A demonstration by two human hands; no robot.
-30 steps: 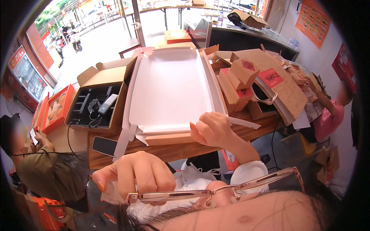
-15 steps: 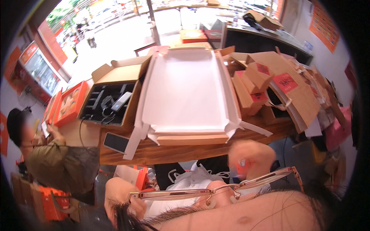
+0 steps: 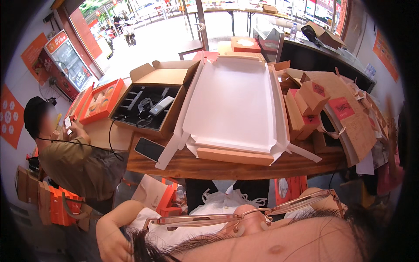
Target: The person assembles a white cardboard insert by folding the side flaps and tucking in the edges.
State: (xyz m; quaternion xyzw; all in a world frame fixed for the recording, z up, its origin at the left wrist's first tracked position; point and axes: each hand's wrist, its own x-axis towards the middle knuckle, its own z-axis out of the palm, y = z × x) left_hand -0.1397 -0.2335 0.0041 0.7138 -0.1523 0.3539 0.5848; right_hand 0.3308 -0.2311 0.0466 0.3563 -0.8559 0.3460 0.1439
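Nearest, thin metal-framed glasses (image 3: 209, 219) cross the lower edge. Beyond their left end, the left hand (image 3: 114, 246) hangs low, fingers bent downward and close together; dark hair hides the tips, so whether they hold anything cannot be told. The right hand (image 3: 326, 203) is mostly hidden around the other lens; its finger state cannot be told. Both are well apart from the brown wooden tabletop (image 3: 227, 171).

At the tabletop's near left corner lies a black rectangular phone (image 3: 149, 149), just beside a loose white flap of the large, shallow, white-lined cardboard box (image 3: 233, 105). This box lies open across the middle, from near edge toward far edge. Along the left edge, an open brown carton (image 3: 176, 114) with a black insert holds a pale elongated device (image 3: 161, 106) and cables. Toward the right edge, small brown cardboard boxes (image 3: 301, 114) with red labels lean beside flat brown cardboard (image 3: 355, 115).

Farther left, a seated person (image 3: 78, 161) holds a white phone (image 3: 68, 125). A motorcycle (image 3: 130, 35) stands outside.
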